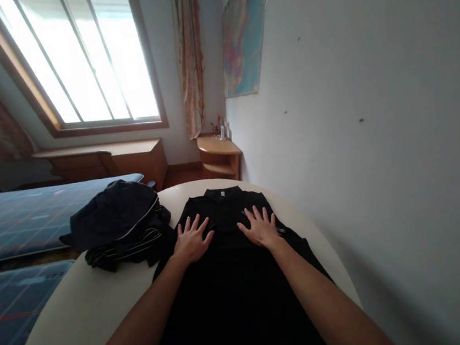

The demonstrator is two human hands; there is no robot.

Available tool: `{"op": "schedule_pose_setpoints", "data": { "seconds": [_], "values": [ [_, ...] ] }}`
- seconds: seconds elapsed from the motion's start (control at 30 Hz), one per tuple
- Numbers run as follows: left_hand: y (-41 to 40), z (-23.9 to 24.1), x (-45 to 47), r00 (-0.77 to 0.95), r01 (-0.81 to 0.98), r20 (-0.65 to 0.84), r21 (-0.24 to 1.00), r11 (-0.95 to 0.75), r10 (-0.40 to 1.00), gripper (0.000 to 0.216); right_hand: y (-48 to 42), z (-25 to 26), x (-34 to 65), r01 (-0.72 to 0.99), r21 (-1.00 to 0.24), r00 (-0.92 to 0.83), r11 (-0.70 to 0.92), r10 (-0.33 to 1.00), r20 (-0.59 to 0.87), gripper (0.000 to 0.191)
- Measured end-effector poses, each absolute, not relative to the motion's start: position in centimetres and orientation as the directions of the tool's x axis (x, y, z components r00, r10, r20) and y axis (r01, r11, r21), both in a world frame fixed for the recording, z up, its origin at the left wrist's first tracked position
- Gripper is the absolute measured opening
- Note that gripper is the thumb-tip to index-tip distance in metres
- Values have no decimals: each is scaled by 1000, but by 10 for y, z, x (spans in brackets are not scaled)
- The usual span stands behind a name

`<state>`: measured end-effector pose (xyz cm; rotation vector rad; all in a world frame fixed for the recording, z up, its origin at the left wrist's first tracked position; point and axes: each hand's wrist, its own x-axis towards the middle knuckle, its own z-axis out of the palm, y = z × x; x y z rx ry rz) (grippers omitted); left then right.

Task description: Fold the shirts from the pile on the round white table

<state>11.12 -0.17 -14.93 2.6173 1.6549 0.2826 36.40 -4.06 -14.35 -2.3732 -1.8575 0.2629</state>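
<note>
A black collared shirt (234,283) lies spread on a round cream table (76,317), its collar at the far side with a small white label inside. My left hand (192,240) rests flat on the upper left of the shirt, fingers spread. On the upper right of it, my right hand (259,227) lies flat too, fingers apart. Neither hand grips the cloth. To the left of the shirt is a heap of dark clothes (114,219) with thin white piping, its right side touching or very near the shirt.
Beds with blue plaid mattresses (44,216) stand left of the table. A plain white wall (380,177) runs close along the right. Behind are a wooden desk (127,148) under a bright window (88,61), a corner shelf (218,146) and a wall map (245,38).
</note>
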Motion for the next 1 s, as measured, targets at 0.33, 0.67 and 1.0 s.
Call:
{"op": "schedule_pose_setpoints", "data": {
  "seconds": [0.33,0.67,1.0],
  "values": [
    [0,-147,122,364,924,17,118,-363,931,68,-37,-143,372,961,-214,165,-175,984,-64,81],
    [8,-149,140,289,944,96,137,-300,953,69,-26,-139,382,912,-407,149,-44,962,228,48],
    [-1,-150,139,357,914,144,151,-377,923,63,-31,-140,417,812,-383,557,-440,779,288,38]
  ]
}}
